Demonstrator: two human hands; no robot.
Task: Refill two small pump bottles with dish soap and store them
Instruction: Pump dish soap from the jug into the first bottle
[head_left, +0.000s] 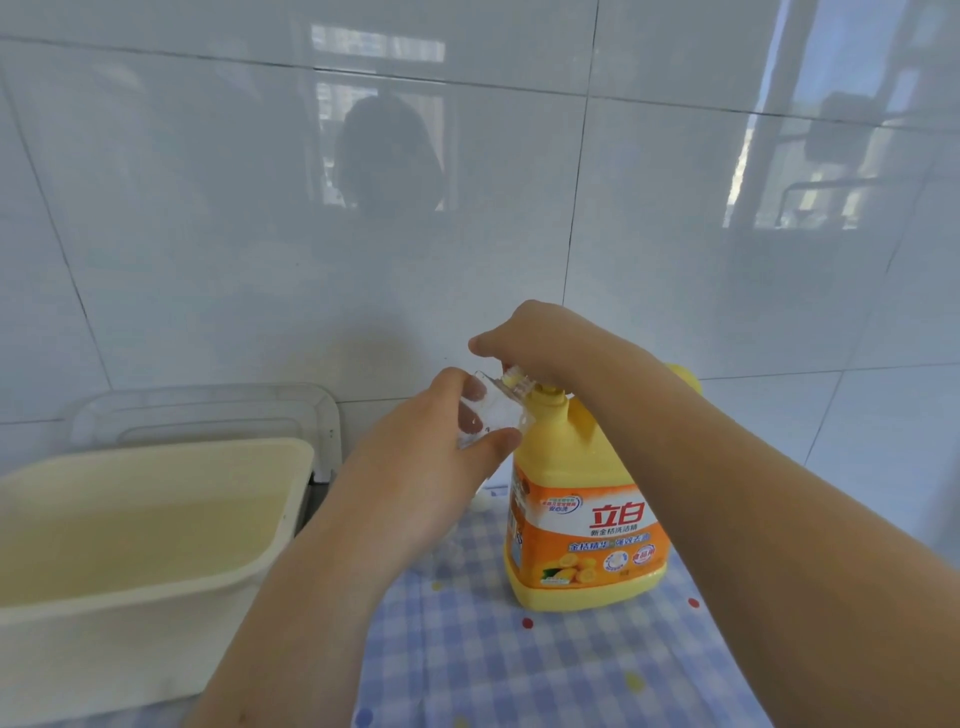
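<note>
1. My left grip (431, 467) curls round a small clear bottle (488, 410), thumb on the near side and fingers on the far side, holding it tilted.
2. My right grip (540, 338) sits just above and right of the left one. Its wrist is bent down, its fingers curl over a pump head (548, 388), and its thumb points toward the left grip.
3. Both forearms are bare and run back from the grips toward me.
</note>
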